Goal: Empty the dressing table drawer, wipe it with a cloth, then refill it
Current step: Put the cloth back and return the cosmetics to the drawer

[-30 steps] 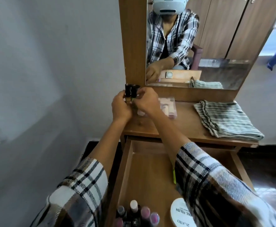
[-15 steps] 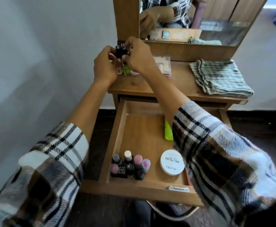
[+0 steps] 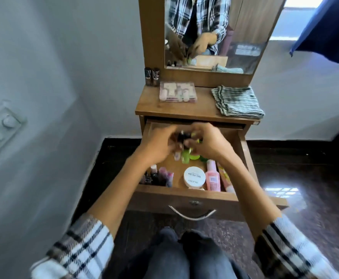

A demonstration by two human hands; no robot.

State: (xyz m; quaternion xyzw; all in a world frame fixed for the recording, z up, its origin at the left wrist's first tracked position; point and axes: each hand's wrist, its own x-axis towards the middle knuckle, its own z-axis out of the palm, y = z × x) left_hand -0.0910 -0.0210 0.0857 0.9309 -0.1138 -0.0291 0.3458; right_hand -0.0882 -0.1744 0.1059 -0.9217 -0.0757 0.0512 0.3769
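Centre frame: left hand [image 3: 158, 142] and right hand [image 3: 209, 143] jointly clasp small bottles [image 3: 184, 156] over drawer [image 3: 184, 195]. Likely glass, light, slippery; hold by bodies.

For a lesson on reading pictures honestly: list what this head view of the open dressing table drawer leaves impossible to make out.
- Small bottles in both hands: motion-blurred, so number and kind are unclear in the head view.
- Left hand and right hand: fingers smeared; exact grip uncertain.
- Drawer rear and sides: hidden by hands and forearms.
- Two dark bottles on the tabletop: labels too small.
- Clear box: contents indistinct.
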